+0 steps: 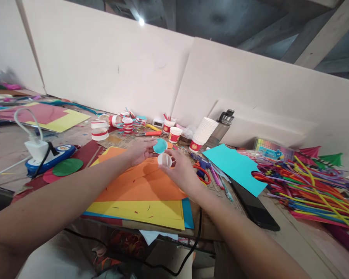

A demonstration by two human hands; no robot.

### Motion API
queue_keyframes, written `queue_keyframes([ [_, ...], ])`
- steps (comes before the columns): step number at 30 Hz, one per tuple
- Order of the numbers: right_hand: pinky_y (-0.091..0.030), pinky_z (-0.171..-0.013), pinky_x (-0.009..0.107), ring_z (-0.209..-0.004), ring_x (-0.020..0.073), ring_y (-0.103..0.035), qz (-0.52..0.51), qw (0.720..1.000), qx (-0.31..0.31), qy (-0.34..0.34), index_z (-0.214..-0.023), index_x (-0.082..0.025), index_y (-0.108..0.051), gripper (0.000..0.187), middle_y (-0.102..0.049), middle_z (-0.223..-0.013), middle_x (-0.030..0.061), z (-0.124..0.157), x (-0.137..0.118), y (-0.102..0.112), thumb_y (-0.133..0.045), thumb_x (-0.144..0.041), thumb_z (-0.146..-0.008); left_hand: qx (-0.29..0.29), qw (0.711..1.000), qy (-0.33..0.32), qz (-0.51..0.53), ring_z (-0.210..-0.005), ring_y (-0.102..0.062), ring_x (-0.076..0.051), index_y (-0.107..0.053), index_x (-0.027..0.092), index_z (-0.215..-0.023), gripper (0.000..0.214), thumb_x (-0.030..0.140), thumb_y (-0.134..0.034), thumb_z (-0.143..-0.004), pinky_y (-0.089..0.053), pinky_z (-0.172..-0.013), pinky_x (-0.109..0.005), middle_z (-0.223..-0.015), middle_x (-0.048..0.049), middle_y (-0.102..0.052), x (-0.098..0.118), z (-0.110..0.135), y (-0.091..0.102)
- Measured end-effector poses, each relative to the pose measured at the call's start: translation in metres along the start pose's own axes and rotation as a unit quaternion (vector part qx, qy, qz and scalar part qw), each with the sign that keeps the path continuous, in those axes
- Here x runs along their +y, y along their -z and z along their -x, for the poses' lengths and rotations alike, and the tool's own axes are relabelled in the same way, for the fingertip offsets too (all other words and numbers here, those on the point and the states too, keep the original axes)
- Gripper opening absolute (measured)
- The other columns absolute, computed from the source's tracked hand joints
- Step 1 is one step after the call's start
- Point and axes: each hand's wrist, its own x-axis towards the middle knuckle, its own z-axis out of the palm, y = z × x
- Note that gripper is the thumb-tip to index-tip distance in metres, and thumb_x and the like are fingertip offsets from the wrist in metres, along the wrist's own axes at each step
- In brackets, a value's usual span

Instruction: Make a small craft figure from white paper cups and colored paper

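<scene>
My left hand (141, 152) pinches a small round blue paper disc (160, 145) above a stack of orange and yellow paper sheets (139, 193). Just right of it, my right hand (182, 170) grips a small white cup piece (164, 159) between thumb and fingers. The disc and the cup piece are close together, almost touching. Both hands hover over the far edge of the orange sheet.
A stack of white paper cups (205, 133), a grey bottle (222, 126) and red-banded cups (174, 135) stand behind. Cyan paper (235, 166), a black phone (254, 207) and a heap of coloured straws (308, 190) lie right. A power strip with charger (46, 155) sits left.
</scene>
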Motion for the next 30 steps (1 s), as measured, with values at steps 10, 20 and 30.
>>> queue_keyframes([
  [10, -0.057, -0.080, 0.035, -0.091, 0.0182, -0.063, -0.106, 0.986, 0.129, -0.005, -0.120, -0.020, -0.062, 0.048, -0.060, -0.115, 0.0092, -0.006, 0.014, 0.000, -0.079, -0.026, -0.076, -0.062, 0.998, 0.005, -0.019, -0.079, -0.071, -0.017, -0.073, 0.012, -0.107, 0.022, 0.018, -0.068, -0.087, -0.059, -0.072, -0.030, -0.099, -0.0128, -0.076, -0.009, 0.009, -0.011],
  [20, -0.054, -0.075, 0.032, -0.086, 0.0166, -0.060, -0.155, 0.979, 0.126, -0.035, -0.118, -0.021, -0.061, 0.045, -0.060, -0.110, 0.0077, -0.010, 0.019, -0.003, -0.075, -0.033, -0.077, -0.068, 0.997, 0.017, -0.020, -0.085, -0.071, -0.018, -0.074, 0.011, -0.108, 0.022, 0.016, -0.063, -0.089, -0.060, -0.077, -0.033, -0.106, -0.0138, -0.075, -0.009, 0.010, -0.013],
  [30, -0.045, -0.055, 0.022, -0.061, 0.0088, -0.054, -0.456, 0.879, 0.081, -0.111, -0.112, -0.024, -0.062, 0.045, -0.058, -0.079, -0.0040, -0.019, 0.033, -0.006, -0.069, -0.054, -0.079, -0.074, 0.996, 0.041, 0.003, -0.091, -0.072, -0.020, -0.072, 0.016, -0.115, 0.026, 0.019, -0.062, -0.091, -0.061, -0.080, -0.036, -0.113, -0.0122, -0.073, -0.006, 0.015, -0.018],
])
